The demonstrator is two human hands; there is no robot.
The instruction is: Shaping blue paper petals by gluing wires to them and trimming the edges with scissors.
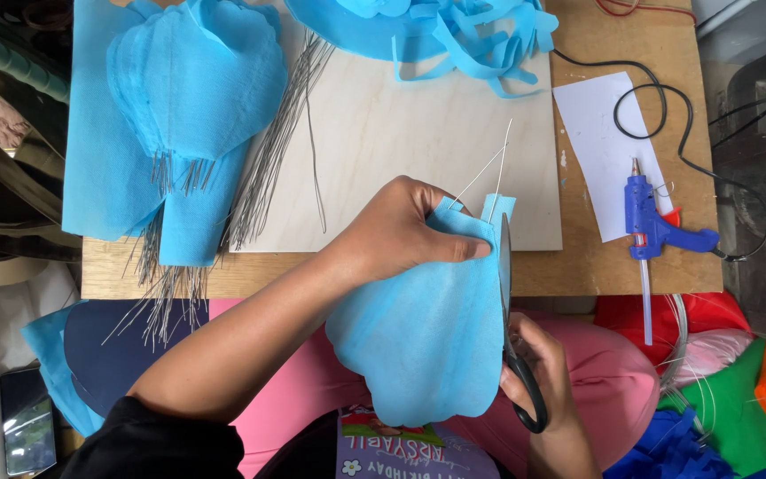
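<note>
- Both hands are working close over the lap: the left hand (396, 232) is pinching the top of a blue petal (427, 328), thumb pressing the cloth near its narrow end, and the right hand (547, 390) is closing around the black handles of the scissors (507, 302).
- Scissor blades are running up along the petal's right edge, so the petal is hanging between the two hands, just in front of the table edge.
- Two thin wires (489, 173) are sticking out of the petal's top, past the left fingers.
- Judging by its look, the petal is handling as light, soft and floppy; it probably needs holding near the wired top, where it is stiffest, and the wires likely bend easily.
- Beneath the hands, pink cloth (613, 381) is covering the lap.
- Further out, a wooden table (618, 266) is carrying a pale board (418, 133), a white sheet of paper (600, 142) and a blue glue gun (653, 222) with a black cord (684, 124).
- On the left, finished petals (197, 80) are lying stacked beside a bundle of wire (268, 168).
- At the far edge, blue scraps (463, 35) are piling up.
- Coloured fabric (746, 381) is lying at the right, by the floor.
</note>
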